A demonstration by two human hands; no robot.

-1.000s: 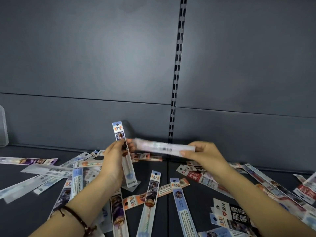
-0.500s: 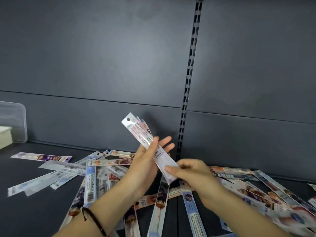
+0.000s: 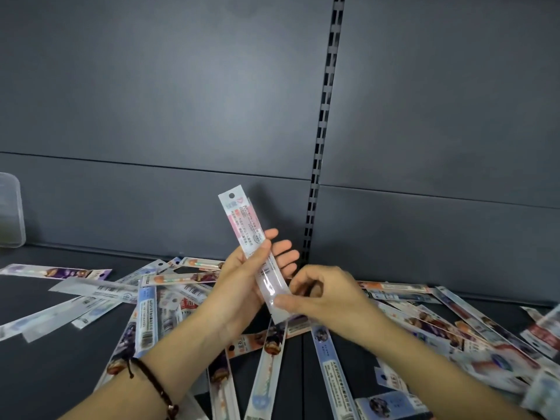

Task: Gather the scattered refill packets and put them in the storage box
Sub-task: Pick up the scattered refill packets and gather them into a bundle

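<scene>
Above the dark shelf [image 3: 45,365], a small stack of refill packets [image 3: 253,247] is held near upright, clasped by the left hand [image 3: 242,286] and pinched at its lower end by the right hand [image 3: 327,295]. Squaring the stack appears to be in hand; more scattered packets [image 3: 330,368] must next be collected. The storage box [image 3: 10,210] stands far left against grey panelling.

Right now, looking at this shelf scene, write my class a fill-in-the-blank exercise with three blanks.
1. The left hand holds a small stack of packets nearly ____.
2. The right hand pinches the stack's ____ end.
3. The clear storage box stands at the far ____ edge of the view.

Missing words: upright; lower; left
</scene>
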